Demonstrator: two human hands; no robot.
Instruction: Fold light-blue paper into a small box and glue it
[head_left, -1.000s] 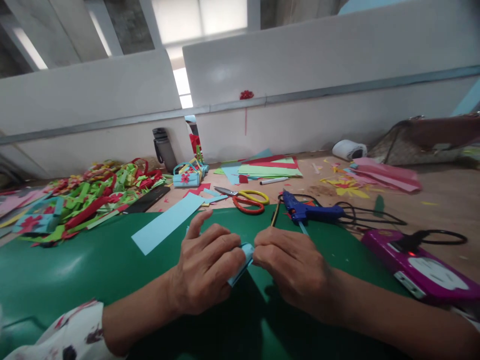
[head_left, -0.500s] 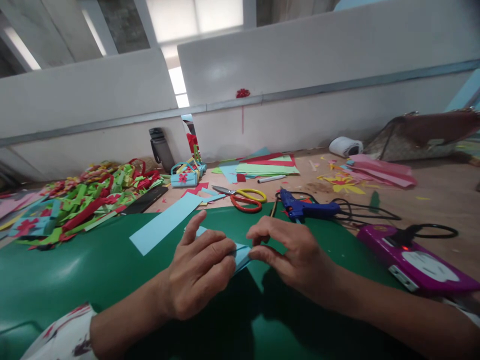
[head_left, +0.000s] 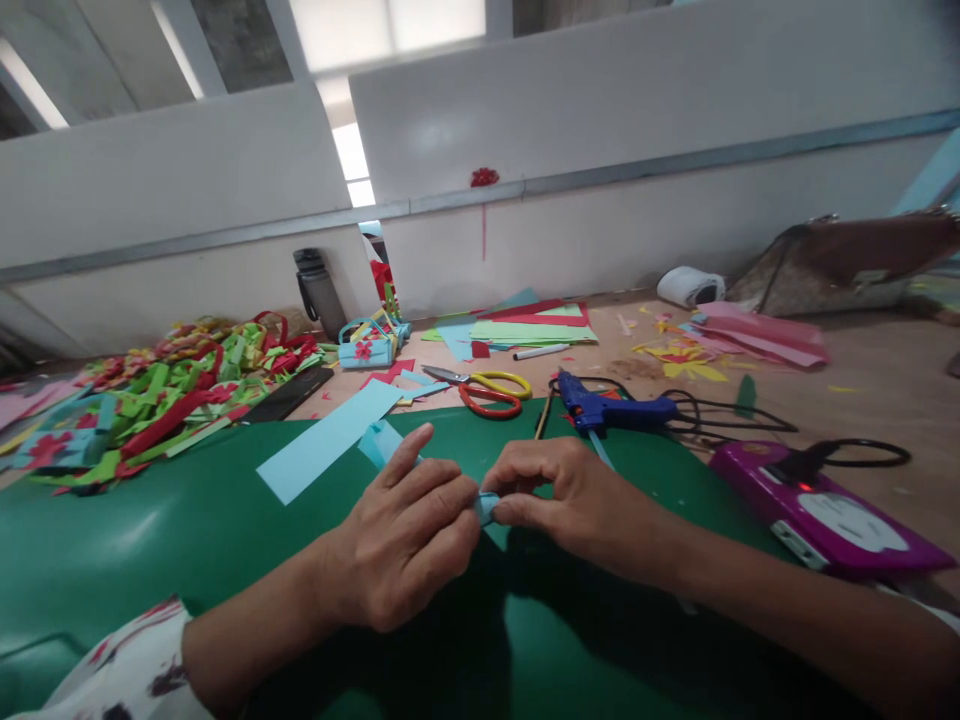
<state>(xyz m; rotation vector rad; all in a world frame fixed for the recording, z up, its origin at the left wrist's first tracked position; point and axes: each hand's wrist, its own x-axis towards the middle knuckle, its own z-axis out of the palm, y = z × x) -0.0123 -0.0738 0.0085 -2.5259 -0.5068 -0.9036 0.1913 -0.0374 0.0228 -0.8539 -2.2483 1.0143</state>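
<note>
Between my two hands is a folded piece of light blue paper (head_left: 487, 507), mostly hidden by the fingers. My left hand (head_left: 416, 535) is wrapped over its left part, and the paper's other end shows above the knuckles. With thumb and forefinger, my right hand (head_left: 559, 495) pinches the paper's right end. A flat light blue paper strip (head_left: 330, 440) lies on the green surface (head_left: 187, 510) beyond my left hand. Behind my right hand lie a blue glue gun (head_left: 615, 408) and a pair of scissors (head_left: 495, 390) with yellow and red handles.
A purple power strip (head_left: 825, 510) with a plugged-in cable sits at the right. Coloured paper pieces (head_left: 180, 400) are heaped at the left beside a black phone (head_left: 291, 393). Along the wall stand a grey bottle (head_left: 319, 292), paper sheets (head_left: 540, 328) and a bag (head_left: 847, 265).
My hands have come closer together, and less of the blue paper shows between them. More of its far end shows above my left hand. The view has shifted slightly.
</note>
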